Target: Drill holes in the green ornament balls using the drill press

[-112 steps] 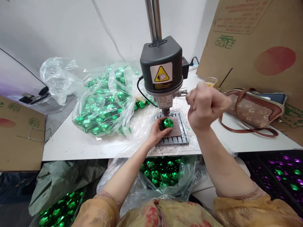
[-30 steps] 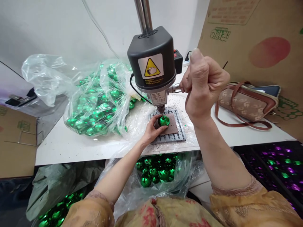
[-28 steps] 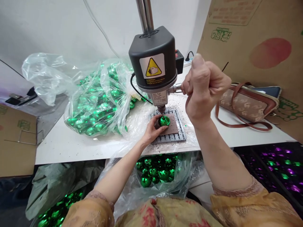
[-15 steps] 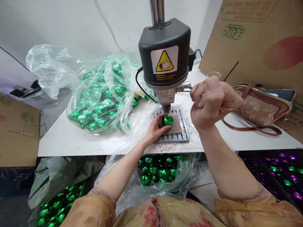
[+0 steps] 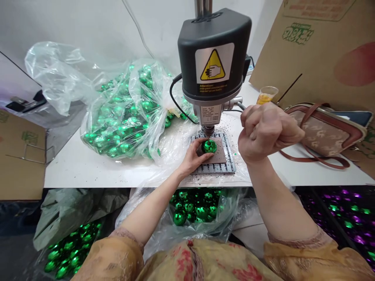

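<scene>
A small green mirror-tiled ball [image 5: 210, 146] sits on a brown board [image 5: 220, 153] over the slotted metal base [image 5: 231, 166] of a bench drill press [image 5: 215, 58]. My left hand [image 5: 193, 157] curls around the ball's left side, thumb in front and fingers behind, steadying it below the drill chuck [image 5: 208, 130]. A dark spot shows on top of the ball; whether the bit touches it is unclear. Right of the machine, my right hand [image 5: 265, 130] is raised in a fist around the end of the drill press lever [image 5: 240, 105], its grip hidden by the fingers.
A clear plastic bag [image 5: 123, 113] full of green balls lies left on the white table [image 5: 88, 173]. More green balls [image 5: 196, 208] fill a bag below the table edge. To the right stand a cup [image 5: 267, 95] of yellow liquid, a handbag [image 5: 328, 128] and a cardboard box [image 5: 310, 58].
The viewpoint has shifted slightly, so the drill press looks larger and farther right. The cup behind my right fist shows more now. Both hands keep their holds.
</scene>
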{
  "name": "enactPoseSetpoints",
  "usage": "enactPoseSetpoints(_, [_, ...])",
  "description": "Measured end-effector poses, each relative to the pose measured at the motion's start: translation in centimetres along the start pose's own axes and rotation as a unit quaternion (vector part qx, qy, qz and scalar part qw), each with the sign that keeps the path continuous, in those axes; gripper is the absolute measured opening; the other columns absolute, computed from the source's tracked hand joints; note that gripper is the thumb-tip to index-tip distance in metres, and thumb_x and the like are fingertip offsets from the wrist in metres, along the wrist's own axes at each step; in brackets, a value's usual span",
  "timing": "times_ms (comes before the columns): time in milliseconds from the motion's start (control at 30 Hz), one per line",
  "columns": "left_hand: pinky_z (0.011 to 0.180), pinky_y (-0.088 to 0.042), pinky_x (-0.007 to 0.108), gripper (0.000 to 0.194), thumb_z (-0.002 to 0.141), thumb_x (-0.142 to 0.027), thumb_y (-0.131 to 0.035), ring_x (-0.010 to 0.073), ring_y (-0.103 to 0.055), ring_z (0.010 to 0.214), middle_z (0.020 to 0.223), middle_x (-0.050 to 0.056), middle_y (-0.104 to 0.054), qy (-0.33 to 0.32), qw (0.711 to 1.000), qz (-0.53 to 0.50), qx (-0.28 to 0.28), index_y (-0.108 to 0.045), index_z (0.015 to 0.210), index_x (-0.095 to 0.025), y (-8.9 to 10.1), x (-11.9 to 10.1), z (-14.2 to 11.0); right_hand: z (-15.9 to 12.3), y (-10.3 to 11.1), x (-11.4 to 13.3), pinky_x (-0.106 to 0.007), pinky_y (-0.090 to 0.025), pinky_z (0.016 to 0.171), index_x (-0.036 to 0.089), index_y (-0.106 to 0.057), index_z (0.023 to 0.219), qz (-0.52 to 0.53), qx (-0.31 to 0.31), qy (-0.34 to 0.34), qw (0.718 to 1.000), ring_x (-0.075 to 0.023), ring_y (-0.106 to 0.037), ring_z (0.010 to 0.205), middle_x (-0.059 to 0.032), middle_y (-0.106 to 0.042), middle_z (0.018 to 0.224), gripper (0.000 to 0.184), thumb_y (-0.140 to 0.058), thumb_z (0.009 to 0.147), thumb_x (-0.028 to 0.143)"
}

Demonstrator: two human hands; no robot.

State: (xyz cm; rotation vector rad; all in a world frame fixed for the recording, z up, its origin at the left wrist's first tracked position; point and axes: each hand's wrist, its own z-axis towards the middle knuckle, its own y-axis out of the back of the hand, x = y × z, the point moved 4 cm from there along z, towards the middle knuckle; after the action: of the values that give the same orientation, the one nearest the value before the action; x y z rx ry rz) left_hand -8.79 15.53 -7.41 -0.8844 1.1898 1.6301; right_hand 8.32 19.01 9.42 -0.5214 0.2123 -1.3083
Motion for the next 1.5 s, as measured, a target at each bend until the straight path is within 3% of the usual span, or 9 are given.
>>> enactPoseSetpoints(233, [0.113,-0.047,0.049,0.065,0.082,-0.056,-0.081,0.0302,-0.061,0.127,0.133,0.012,-0.065,0.009,1.0,-0.01,-0.012,-0.057,0.132,-0.022,0.0,-0.2,-0.2,-0.9,0.6,0.2,-0.028,-0.026,0.044,0.017,-0.017,0.055,0.007,0.013,-0.003,1.0,-0.0054,-0.022,0.041,0.0057,-0.024,0.046,0.061,-0.064,0.093,0.023])
enactPoseSetpoints(433, [0.104,-0.053,0.045,0.061,0.08,-0.056,-0.083,0.028,-0.067,0.114,0.119,0.011,-0.069,0.016,0.998,-0.004,-0.056,-0.058,0.124,-0.02,-0.3,-1.0,-0.1,3.7,-2.1,-0.7,-0.032,-0.014,0.044,0.021,-0.038,0.051,0.001,-0.022,-0.098,0.995,-0.0077,-0.026,0.037,0.0063,-0.033,0.043,0.059,-0.078,0.082,0.049])
enactPoseSetpoints(600, [0.097,-0.054,0.041,0.046,0.083,-0.046,-0.081,0.0253,-0.065,0.109,0.113,0.009,-0.068,-0.023,0.979,0.133,-0.151,-0.059,0.116,-0.021,1.9,-4.2,-4.9,6.2,-3.0,-2.5,-0.028,-0.014,0.042,0.024,-0.038,0.055,0.029,-0.009,-0.14,0.99,-0.0066,-0.029,0.036,0.0069,-0.033,0.042,0.047,-0.069,0.067,0.057])
enactPoseSetpoints(733, [0.082,-0.056,0.04,0.036,0.085,-0.036,-0.076,0.0255,-0.067,0.094,0.105,0.009,-0.07,-0.083,0.96,0.266,0.026,-0.06,0.114,-0.022,3.1,-5.0,-13.3,5.8,-2.4,-3.3,-0.027,-0.021,0.043,0.024,-0.04,0.057,-0.024,0.037,-0.156,0.987,-0.0058,-0.035,0.037,0.0059,-0.036,0.043,0.051,-0.056,0.066,0.071])
enactPoseSetpoints(867, [0.082,-0.056,0.05,0.024,0.083,-0.018,-0.06,0.0345,-0.068,0.103,0.141,0.012,-0.065,-0.054,0.886,0.43,0.165,-0.065,0.105,-0.027,3.8,-2.2,-21.1,5.4,-2.3,-3.1,-0.03,-0.017,0.039,0.024,-0.043,0.059,0.019,-0.002,-0.142,0.99,-0.0073,-0.034,0.037,0.0062,-0.033,0.046,0.058,-0.063,0.067,0.079])
enactPoseSetpoints(1033, [0.07,-0.057,0.042,0.017,0.079,-0.017,-0.061,0.0316,-0.071,0.092,0.119,0.011,-0.074,-0.069,0.855,0.485,0.17,-0.064,0.093,-0.026,4.0,-1.6,-24.1,5.3,-2.8,-1.9,-0.029,-0.017,0.04,0.023,-0.04,0.057,0.038,0.025,-0.118,0.992,-0.0056,-0.026,0.038,0.0091,-0.018,0.046,0.057,-0.074,0.08,0.063])
enactPoseSetpoints(1167, [0.066,-0.052,0.037,0.016,0.083,-0.013,-0.055,0.0236,-0.065,0.077,0.103,0.006,-0.074,-0.18,0.874,0.421,0.161,-0.061,0.09,-0.026,5.0,-4.2,-20.5,4.9,-2.1,-1.8,-0.029,-0.021,0.043,0.023,-0.028,0.054,0.033,0.02,-0.106,0.994,-0.0068,-0.031,0.04,0.0049,-0.031,0.048,0.062,-0.071,0.093,0.044])
enactPoseSetpoints(1267, [0.074,-0.053,0.035,0.022,0.09,-0.009,-0.048,0.0212,-0.065,0.083,0.097,0.006,-0.072,-0.214,0.895,0.384,0.072,-0.062,0.091,-0.025,7.7,-5.0,-12.9,4.5,-1.6,-2.3,-0.03,-0.02,0.041,0.023,-0.03,0.054,0.032,0.006,-0.124,0.992,-0.0078,-0.032,0.041,0.0044,-0.034,0.048,0.061,-0.074,0.09,0.047])
enactPoseSetpoints(1500, [0.097,-0.048,0.055,0.037,0.089,-0.003,-0.044,0.0423,-0.055,0.123,0.13,0.026,-0.06,0.113,0.81,0.575,-0.015,-0.066,0.117,-0.012,12.7,0.5,8.2,4.5,-2.2,-1.1,-0.028,-0.021,0.04,0.02,-0.031,0.057,0.008,0.003,-0.094,0.995,-0.0045,-0.031,0.039,0.0058,-0.03,0.05,0.051,-0.063,0.096,0.023])
